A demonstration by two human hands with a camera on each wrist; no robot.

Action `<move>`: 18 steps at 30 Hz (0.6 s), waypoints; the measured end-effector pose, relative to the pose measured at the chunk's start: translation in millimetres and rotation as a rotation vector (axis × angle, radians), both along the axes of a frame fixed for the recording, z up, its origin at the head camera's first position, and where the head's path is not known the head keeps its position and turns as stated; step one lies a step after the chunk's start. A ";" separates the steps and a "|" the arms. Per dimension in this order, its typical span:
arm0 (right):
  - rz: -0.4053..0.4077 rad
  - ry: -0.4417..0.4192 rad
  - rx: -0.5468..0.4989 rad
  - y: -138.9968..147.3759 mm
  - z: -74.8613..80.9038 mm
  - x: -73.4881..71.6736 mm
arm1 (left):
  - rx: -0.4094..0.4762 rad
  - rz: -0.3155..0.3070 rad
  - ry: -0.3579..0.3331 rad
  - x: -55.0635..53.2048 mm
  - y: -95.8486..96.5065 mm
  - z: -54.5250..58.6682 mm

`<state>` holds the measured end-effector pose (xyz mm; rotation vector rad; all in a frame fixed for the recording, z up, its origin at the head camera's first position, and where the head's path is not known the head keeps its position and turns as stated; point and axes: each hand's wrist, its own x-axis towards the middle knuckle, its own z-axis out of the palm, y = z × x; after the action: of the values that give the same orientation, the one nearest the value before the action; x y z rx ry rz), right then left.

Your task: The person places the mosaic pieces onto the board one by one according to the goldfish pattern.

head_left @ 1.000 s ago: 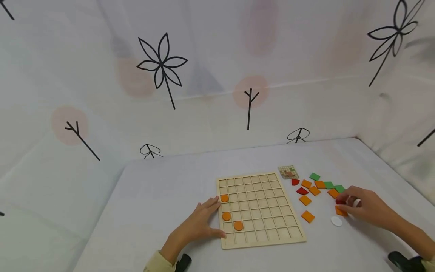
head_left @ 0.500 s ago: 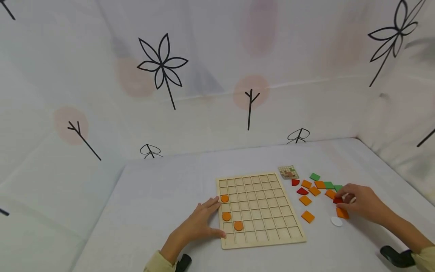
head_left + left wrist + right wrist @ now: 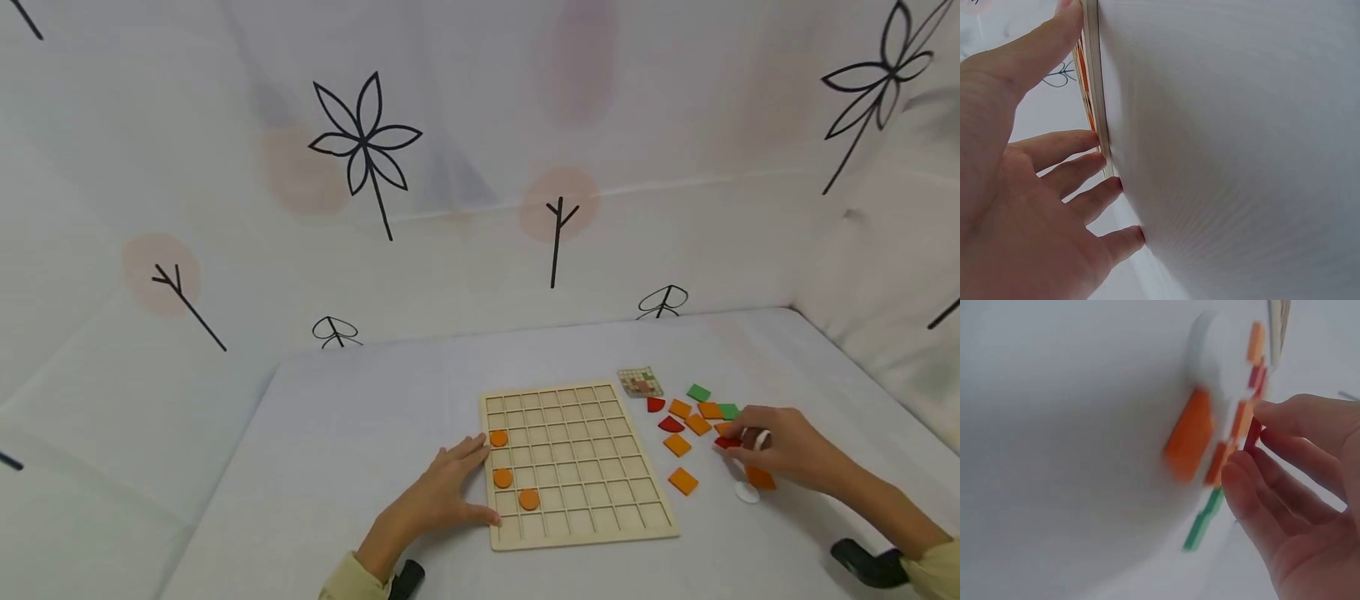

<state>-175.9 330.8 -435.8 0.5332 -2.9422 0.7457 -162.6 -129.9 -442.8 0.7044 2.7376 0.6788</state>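
Along the left edge of a pale wooden grid board (image 3: 600,533), my left hand (image 3: 438,493) rests with spread fingers and thumb touching the rim. Three orange discs lie in the board's left cells, among them a lower disc (image 3: 528,499). My right hand (image 3: 787,448) pinches a red piece (image 3: 1252,433) between thumb and fingers, low over the loose pieces at the right. Beneath and beside that hand lie an orange square (image 3: 761,477) and a white disc (image 3: 747,492). The fingers partly hide the red piece and some orange and green ones.
Between board and right hand lie several orange squares, such as a near one (image 3: 683,481), two red rounded pieces including one (image 3: 671,424), and green pieces (image 3: 698,392). A small patterned card (image 3: 641,382) lies by the board's far right corner. A patterned cloth hangs behind the table.
My right hand has moved left with the red piece in its fingers, away from the orange square near the white disc. The left hand has stayed at the board's edge.
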 end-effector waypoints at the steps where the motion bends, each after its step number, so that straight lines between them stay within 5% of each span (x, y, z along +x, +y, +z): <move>1: 0.012 0.030 -0.014 -6.6 1.0 -0.4 | -0.004 -0.002 0.001 -0.1 0.3 -0.1; 7: 0.224 0.191 -0.162 -52.4 7.1 -12.0 | -0.011 -0.006 0.002 -0.8 1.0 -0.4; 18: 0.443 0.019 -0.201 -133.5 11.0 -38.5 | -0.009 -0.017 0.017 -1.6 -0.4 -1.3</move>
<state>-214.4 197.3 -424.8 1.1807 -2.7100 1.0503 -164.2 -130.3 -444.1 0.7334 2.7454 0.6601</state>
